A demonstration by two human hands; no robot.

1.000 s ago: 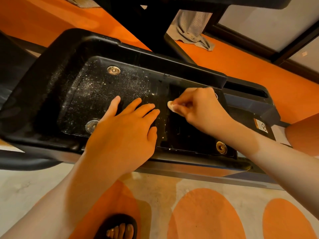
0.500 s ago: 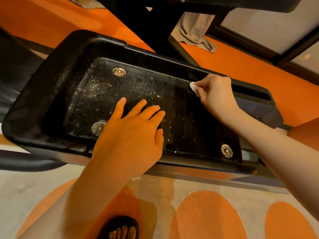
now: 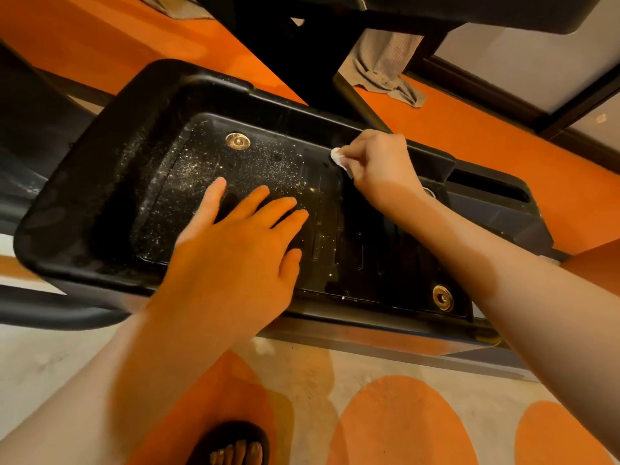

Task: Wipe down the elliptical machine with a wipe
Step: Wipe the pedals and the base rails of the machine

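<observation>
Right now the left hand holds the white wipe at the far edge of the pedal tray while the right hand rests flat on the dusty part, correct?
Not quite: the hands are swapped. In the head view the right hand pinches the white wipe at the far edge of the pedal tray, and the left hand rests flat on the dusty part.

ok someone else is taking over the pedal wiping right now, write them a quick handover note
Left hand: flat, fingers spread, pressed on the elliptical's black foot pedal, holding nothing.
Right hand: pinching a small white wipe against the pedal's far inner edge.
Done: the ribbed half of the tread under the right arm looks dark and mostly clean, apart from a few stray specks.
Left: the tread around the far-left bolt and under the left hand is thick with white dust, and so is the raised left rim. A grey cloth lies on the orange floor beyond the machine.
</observation>
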